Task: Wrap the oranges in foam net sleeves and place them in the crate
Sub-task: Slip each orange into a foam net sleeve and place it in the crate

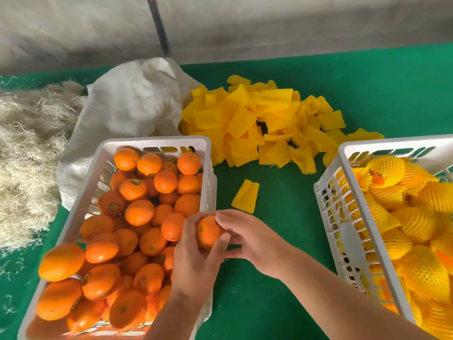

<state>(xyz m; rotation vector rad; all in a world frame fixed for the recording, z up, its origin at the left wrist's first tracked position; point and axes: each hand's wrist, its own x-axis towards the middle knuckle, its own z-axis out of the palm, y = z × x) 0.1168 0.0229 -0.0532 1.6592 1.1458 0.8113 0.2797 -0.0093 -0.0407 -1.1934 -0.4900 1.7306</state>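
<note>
My left hand [196, 261] and my right hand [247, 239] together grip one bare orange [208, 231] over the right rim of the left crate [157, 141]. That white crate is full of several unwrapped oranges [139, 212]. A single flat yellow foam net sleeve [245, 196] lies on the green table just beyond my hands. A heap of yellow foam sleeves [264, 119] sits farther back. The white crate on the right [328, 204] holds several oranges wrapped in yellow foam net [402, 222].
A white woven sack [132, 104] lies behind the left crate. Pale shredded straw [27, 153] covers the table's left side. The green tabletop [277, 290] shows between the two crates. A grey wall with a dark pole [159, 23] stands behind.
</note>
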